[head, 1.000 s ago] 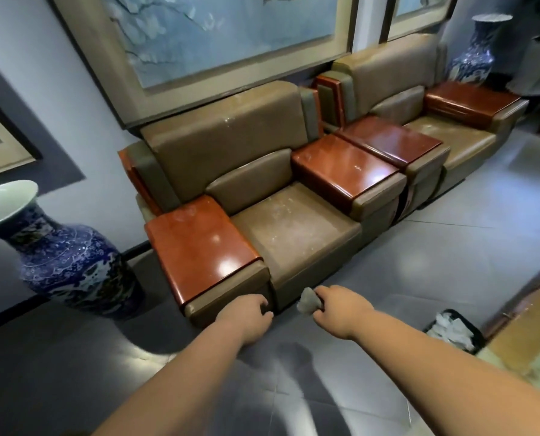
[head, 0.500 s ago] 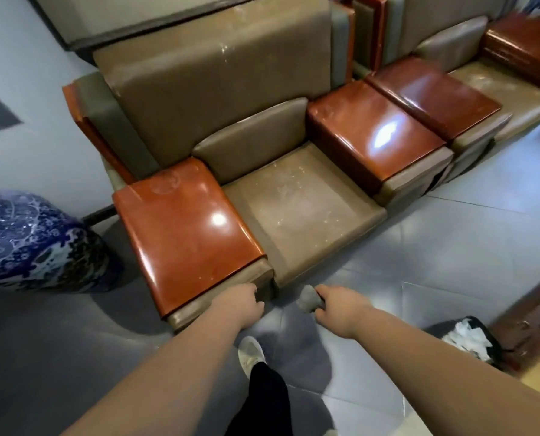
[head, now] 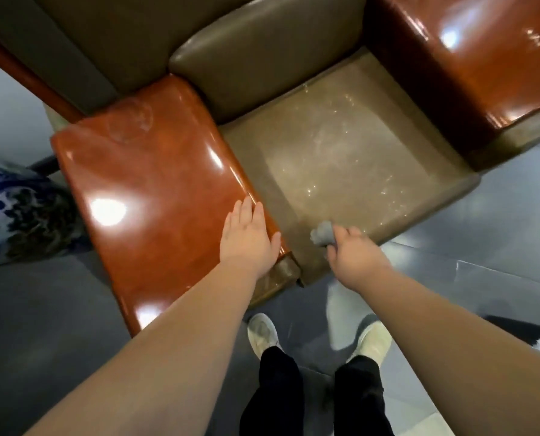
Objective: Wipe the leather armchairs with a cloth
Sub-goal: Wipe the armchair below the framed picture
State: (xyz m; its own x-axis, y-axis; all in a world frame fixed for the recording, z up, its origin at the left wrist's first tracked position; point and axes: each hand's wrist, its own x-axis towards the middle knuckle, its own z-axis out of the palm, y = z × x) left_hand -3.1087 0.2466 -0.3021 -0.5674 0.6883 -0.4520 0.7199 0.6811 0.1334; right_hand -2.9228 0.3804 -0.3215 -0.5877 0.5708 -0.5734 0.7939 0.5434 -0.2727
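Left hand (head: 249,236) was laid flat, fingers straight, on the near armrest (head: 155,196), where half a second earlier it was curled at the front corner. Right hand (head: 352,251) was kept wrapped round a balled grey cloth (head: 323,234) at the seat's (head: 344,162) front edge. The view was moved closer; wiping judged about to start. Counted: one armchair, two armrests, one cloth, one vase (head: 17,215).

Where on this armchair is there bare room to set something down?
The seat cushion is bare between both armrests, behind the right hand gripping the cloth. The left armrest is free beyond the left hand resting flat at its front inner corner.
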